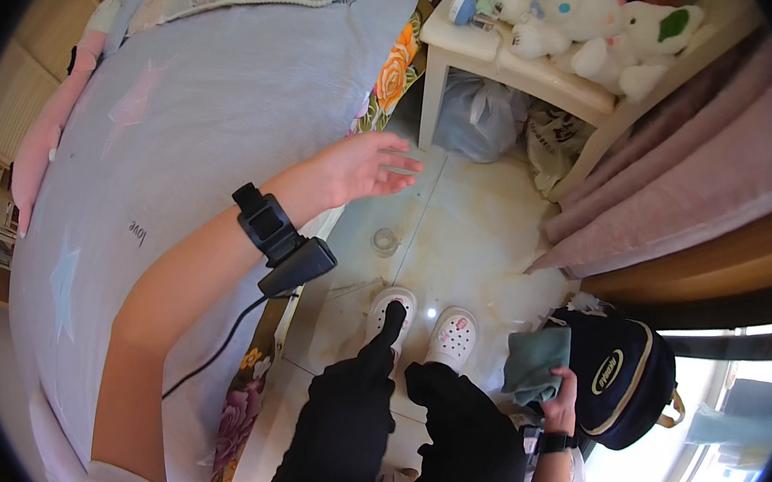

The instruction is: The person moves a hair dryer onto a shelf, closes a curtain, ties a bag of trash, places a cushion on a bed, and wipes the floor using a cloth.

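My left hand is stretched out past the bed's edge, fingers apart and holding nothing. A black strap with a dark device sits on that wrist, and a cable hangs from it. Low on the right, my right hand grips a folded grey-green cloth by its lower right edge. The cloth hangs in front of a dark backpack with cream piping. Another black strap is around my right wrist.
The bed with a pale blue-grey sheet fills the left. On the tiled floor stands a small clear round container, beyond my white clogs. A white table holds plush toys, with plastic bags beneath. Pink curtains hang right.
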Available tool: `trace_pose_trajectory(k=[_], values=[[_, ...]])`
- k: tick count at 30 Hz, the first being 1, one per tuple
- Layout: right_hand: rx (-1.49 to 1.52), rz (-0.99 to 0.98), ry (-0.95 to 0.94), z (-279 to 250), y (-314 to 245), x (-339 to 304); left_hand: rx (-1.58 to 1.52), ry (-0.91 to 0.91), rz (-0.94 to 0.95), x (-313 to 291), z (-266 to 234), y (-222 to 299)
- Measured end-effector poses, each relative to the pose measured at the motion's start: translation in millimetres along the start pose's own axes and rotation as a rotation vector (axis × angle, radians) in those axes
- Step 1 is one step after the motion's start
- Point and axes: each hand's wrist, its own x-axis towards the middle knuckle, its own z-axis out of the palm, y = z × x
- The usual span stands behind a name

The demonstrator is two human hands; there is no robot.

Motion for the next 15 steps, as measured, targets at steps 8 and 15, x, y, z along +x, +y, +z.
trace_pose_trajectory(k=[8,15], values=[[-0.193,0.054,-0.064,101.9,-28.3,69.2,0.013,-0.002,0.008,71.3,-41.3,31.8],[-0.305,0.138,-0.084,132.0,-3.3,196.2,-0.173,-0.267,0.186,117.8,-81.3,50.9]])
